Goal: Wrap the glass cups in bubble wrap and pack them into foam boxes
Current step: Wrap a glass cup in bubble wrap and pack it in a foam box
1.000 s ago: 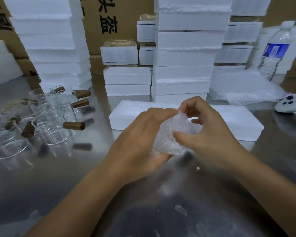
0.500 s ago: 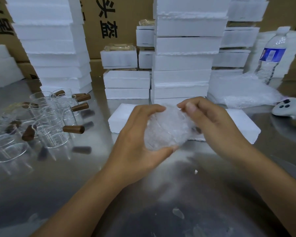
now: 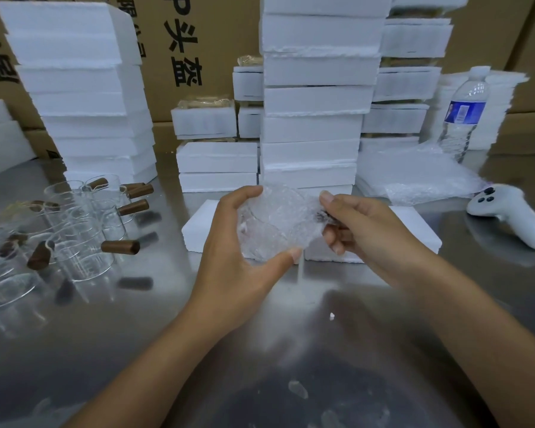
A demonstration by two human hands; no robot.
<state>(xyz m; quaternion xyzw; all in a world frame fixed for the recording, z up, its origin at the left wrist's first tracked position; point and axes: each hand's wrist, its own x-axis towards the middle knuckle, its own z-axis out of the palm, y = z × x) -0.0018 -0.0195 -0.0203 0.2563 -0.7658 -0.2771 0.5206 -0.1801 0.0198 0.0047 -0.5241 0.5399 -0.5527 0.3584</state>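
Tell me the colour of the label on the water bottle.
The label is blue, best seen in the head view.

We see the cup (image 3: 269, 225) only dimly through bubble wrap (image 3: 294, 208) | our right hand (image 3: 365, 233) hides most of its handle (image 3: 322, 216) | spare cups (image 3: 74, 236) run off left edge | foam stack (image 3: 315, 100) cropped above

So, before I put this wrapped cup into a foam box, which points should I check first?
1. The left hand and right hand both grip the wrapped cup: ok.
2. Wrap covers the whole cup: cannot tell.
3. The foam box in front lies open: not ok, its top looks flat and closed.
4. The bubble wrap pile is ready: ok.
5. Bare glass cups stand apart from the hands: ok.
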